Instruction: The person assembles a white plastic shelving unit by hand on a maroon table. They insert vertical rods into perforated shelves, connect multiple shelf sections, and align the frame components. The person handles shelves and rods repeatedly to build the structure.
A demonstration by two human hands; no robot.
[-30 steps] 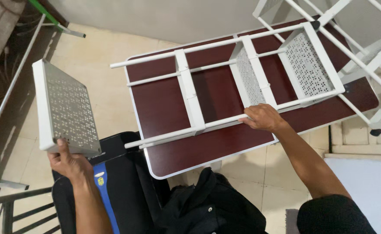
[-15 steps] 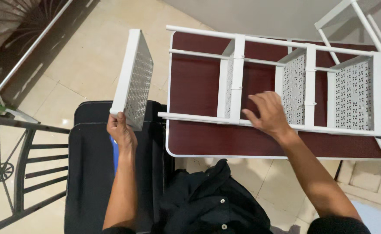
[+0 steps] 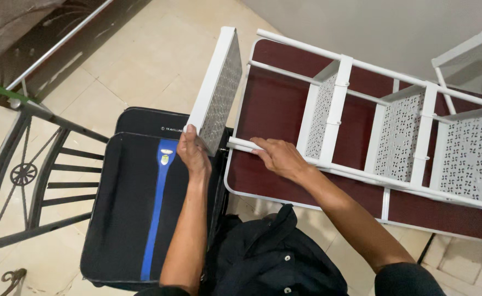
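My left hand (image 3: pixel 193 151) grips the near end of a loose white perforated metal shelf panel (image 3: pixel 217 87), held on edge just left of the table. A white metal rack frame (image 3: pixel 384 118) with perforated shelves lies on its side on the dark red table (image 3: pixel 276 109). My right hand (image 3: pixel 279 157) rests on the rack's near rail at its left end, fingers wrapped over the tube. The panel stands close to the rack's open left end, about a hand's width from it.
A black suitcase with a blue stripe (image 3: pixel 142 203) lies on the tiled floor under my left arm. A black iron chair frame (image 3: pixel 27 181) stands at left. Black clothing (image 3: pixel 274 257) lies below the table edge. Another white rack (image 3: pixel 471 55) is at far right.
My left hand has swung the panel from the far left, turning it on edge, up to the rack's left end. My right hand has slid left along the rail. The view has turned.
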